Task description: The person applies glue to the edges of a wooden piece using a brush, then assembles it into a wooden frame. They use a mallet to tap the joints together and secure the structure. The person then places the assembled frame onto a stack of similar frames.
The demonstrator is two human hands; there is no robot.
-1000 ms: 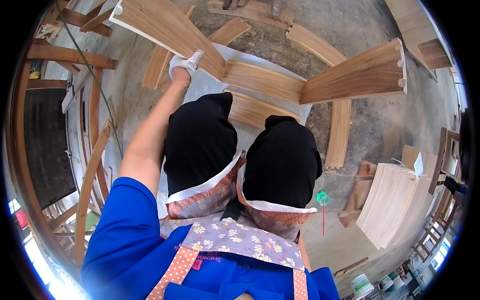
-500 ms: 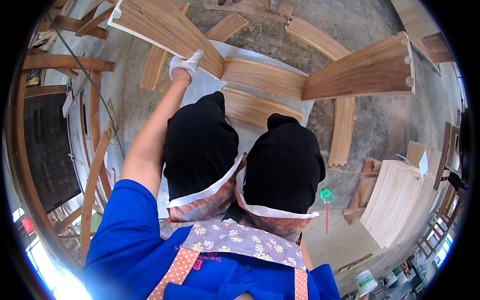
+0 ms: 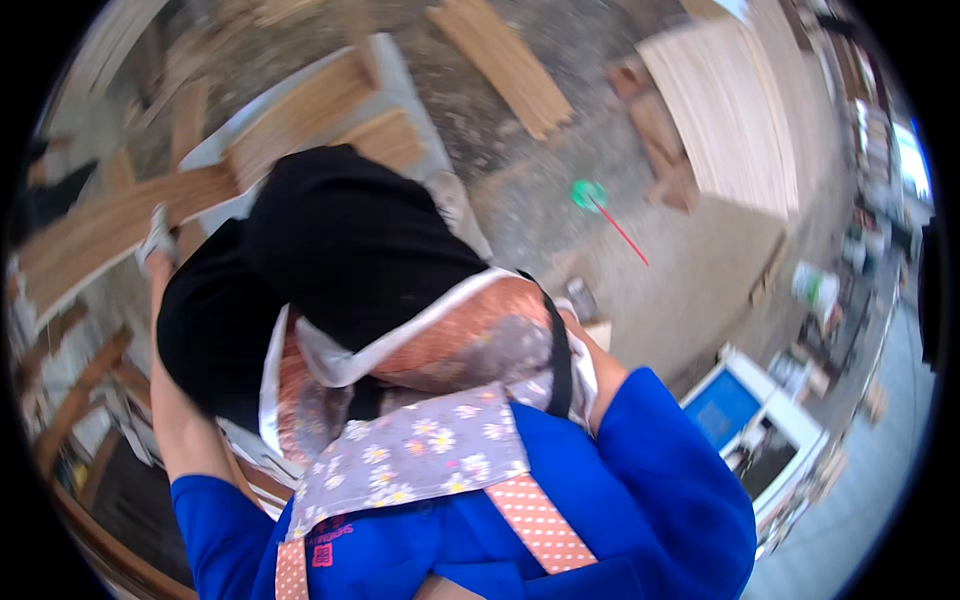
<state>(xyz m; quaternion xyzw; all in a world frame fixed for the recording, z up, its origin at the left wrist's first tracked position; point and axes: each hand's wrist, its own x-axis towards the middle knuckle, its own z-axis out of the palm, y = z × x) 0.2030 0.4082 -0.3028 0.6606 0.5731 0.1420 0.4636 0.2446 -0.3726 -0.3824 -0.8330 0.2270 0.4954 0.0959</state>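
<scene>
At the far left my gloved left hand [image 3: 157, 240] grips the near edge of a long brown wooden board [image 3: 110, 225], its fingers blurred. This board meets a second wooden board [image 3: 300, 112] at a corner. Another short board [image 3: 385, 140] lies beside them on a pale sheet [image 3: 420, 110]. My right arm reaches down past my hip, where a bit of my right hand [image 3: 570, 308] shows in white. Its fingers are mostly hidden behind my apron. Close to it stands a small greyish cylindrical container [image 3: 580, 297], too blurred to name more exactly.
A loose wooden plank [image 3: 505, 70] lies ahead on the concrete floor. Pale boards [image 3: 720, 110] are stacked at the right, beside a brown wood block [image 3: 650, 140]. Nearer are a green thing with a red stick [image 3: 590, 195], a white bucket [image 3: 815, 287] and a white-framed blue panel [image 3: 725, 405].
My view has swung right, so the boards now appear farther left. My left hand stays on the board's edge. My right arm, mostly hidden before, now shows beside my hip.
</scene>
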